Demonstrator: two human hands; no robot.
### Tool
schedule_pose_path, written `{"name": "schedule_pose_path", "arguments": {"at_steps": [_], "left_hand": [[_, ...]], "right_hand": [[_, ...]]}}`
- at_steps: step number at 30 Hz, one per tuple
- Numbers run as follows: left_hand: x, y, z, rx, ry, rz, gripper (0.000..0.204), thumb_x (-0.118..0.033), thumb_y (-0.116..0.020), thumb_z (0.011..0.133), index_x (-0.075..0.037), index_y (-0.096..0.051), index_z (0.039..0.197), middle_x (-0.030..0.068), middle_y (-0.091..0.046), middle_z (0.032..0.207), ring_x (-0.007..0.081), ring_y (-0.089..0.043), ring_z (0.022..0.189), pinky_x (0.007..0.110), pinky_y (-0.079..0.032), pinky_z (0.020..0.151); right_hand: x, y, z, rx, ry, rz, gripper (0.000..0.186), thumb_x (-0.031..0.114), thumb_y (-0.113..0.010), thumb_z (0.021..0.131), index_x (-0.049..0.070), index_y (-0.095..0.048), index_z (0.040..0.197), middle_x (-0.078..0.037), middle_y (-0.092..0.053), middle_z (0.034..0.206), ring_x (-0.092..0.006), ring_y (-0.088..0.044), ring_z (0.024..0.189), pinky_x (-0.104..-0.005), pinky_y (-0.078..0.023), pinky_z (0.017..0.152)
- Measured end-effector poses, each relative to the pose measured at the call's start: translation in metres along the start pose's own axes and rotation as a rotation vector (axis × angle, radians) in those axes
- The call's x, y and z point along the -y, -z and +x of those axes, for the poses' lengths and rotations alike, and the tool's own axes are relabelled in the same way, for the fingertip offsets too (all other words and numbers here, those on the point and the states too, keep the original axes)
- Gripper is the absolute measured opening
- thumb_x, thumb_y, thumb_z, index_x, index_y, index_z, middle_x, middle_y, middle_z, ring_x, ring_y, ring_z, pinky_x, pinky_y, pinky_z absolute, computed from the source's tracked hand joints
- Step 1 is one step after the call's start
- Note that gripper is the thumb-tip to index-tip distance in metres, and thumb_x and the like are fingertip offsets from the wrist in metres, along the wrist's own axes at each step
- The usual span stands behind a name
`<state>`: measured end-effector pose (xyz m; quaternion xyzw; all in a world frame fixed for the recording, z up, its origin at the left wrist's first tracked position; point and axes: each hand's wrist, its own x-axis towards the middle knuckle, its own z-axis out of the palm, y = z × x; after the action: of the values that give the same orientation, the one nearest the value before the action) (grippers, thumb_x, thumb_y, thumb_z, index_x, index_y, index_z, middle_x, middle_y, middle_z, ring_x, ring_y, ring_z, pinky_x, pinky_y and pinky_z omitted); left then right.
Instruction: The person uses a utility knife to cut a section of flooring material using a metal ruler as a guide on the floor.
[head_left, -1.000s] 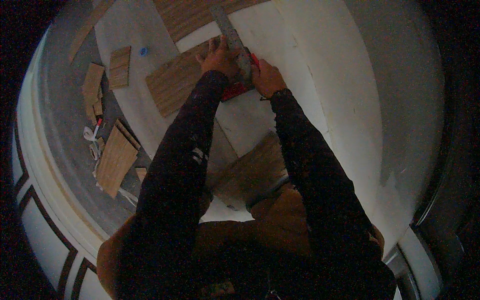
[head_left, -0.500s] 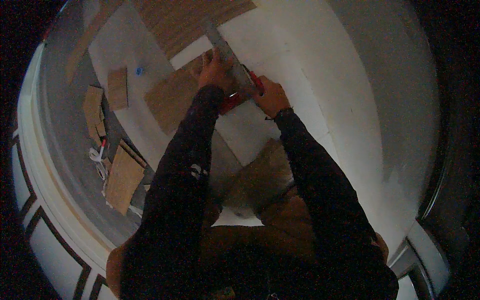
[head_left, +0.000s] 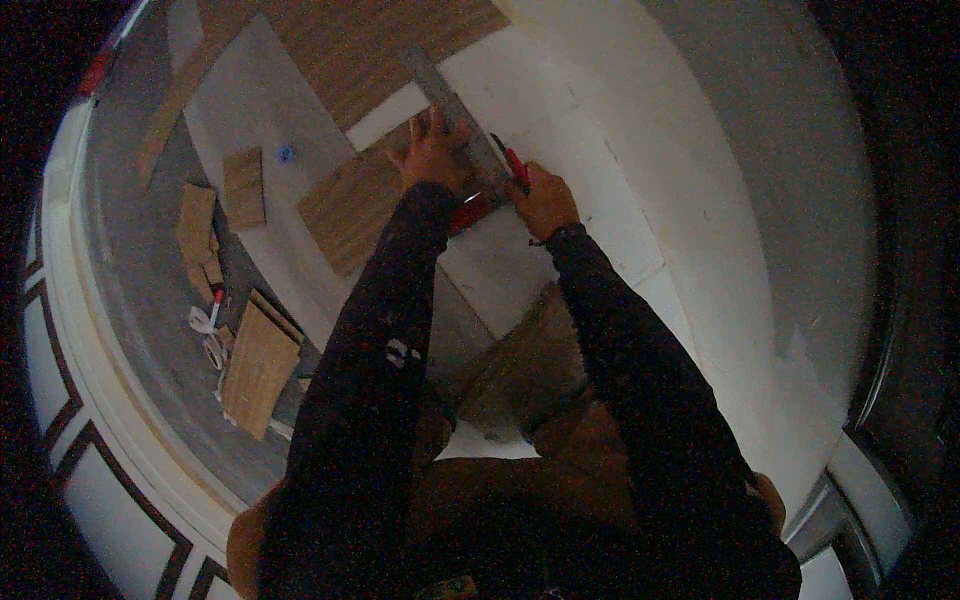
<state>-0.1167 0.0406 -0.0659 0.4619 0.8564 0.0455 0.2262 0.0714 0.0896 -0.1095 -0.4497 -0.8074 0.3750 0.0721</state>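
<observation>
Left hand [head_left: 432, 165] — fingers spread — lies on plank [head_left: 345, 215], at left edge of ruler [head_left: 443, 92]; right hand [head_left: 547, 203] grips knife [head_left: 516, 167] beside right edge.

Left sleeve [head_left: 365, 400]: long, near-black, running to the wrist of the left hand [head_left: 432, 163], with a small cluster of whitish marks [head_left: 403, 350] on its forearm.
Right sleeve [head_left: 650, 370]: equally dark, its edge facing the left sleeve slightly ragged.
Wristband [head_left: 540, 241]: thin, dark, on the wrist across from the left sleeve.
Trousers [head_left: 590, 440]: brown, right of the left sleeve.
Chest patch [head_left: 455, 587]: small, yellowish, right of the left sleeve, on dark cloth.
</observation>
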Motion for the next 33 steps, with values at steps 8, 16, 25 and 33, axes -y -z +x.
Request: {"name": "schedule_pose_path", "arguments": {"at_steps": [8,16,25,33], "left_hand": [[0.02,-0.031,-0.001,-0.025,-0.015,0.113,0.067,-0.034,-0.076,0.075,-0.036,-0.062,0.14,0.0038,-0.021,0.17,0.0356,-0.014,0.157,0.079,-0.012,0.115],[0.024,-0.03,-0.006,-0.022,-0.011,0.105,0.07,-0.032,-0.074,0.077,-0.038,-0.057,0.144,0.0034,-0.022,0.17,0.0343,-0.015,0.157,0.079,-0.012,0.115],[0.024,-0.035,-0.014,0.018,-0.016,0.102,0.067,-0.026,-0.075,0.077,-0.038,-0.06,0.141,0.0012,-0.023,0.17,0.0331,-0.016,0.157,0.082,-0.01,0.114],[0.029,-0.044,-0.033,-0.054,-0.058,0.026,0.065,-0.024,-0.077,0.074,-0.037,-0.065,0.136,0.0012,-0.023,0.17,0.0323,-0.015,0.158,0.082,-0.008,0.114]], "right_hand": [[-0.01,-0.023,-0.003,0.049,-0.022,-0.013,0.038,0.038,-0.067,0.093,0.002,-0.058,0.099,-0.024,-0.068,0.088,-0.0458,-0.065,0.087,-0.0528,-0.05,0.078],[-0.004,-0.021,-0.007,0.04,-0.003,-0.026,0.042,0.042,-0.069,0.092,0.002,-0.058,0.099,-0.023,-0.068,0.088,-0.0451,-0.065,0.086,-0.0539,-0.05,0.078],[-0.004,-0.023,-0.026,0.041,-0.039,-0.005,0.038,0.038,-0.069,0.091,0.003,-0.058,0.098,-0.023,-0.068,0.087,-0.0438,-0.066,0.085,-0.0532,-0.05,0.077],[-0.006,-0.03,-0.042,0.012,-0.011,-0.031,0.034,0.032,-0.068,0.091,0.002,-0.057,0.101,-0.023,-0.068,0.087,-0.044,-0.066,0.086,-0.0535,-0.05,0.078]]}}
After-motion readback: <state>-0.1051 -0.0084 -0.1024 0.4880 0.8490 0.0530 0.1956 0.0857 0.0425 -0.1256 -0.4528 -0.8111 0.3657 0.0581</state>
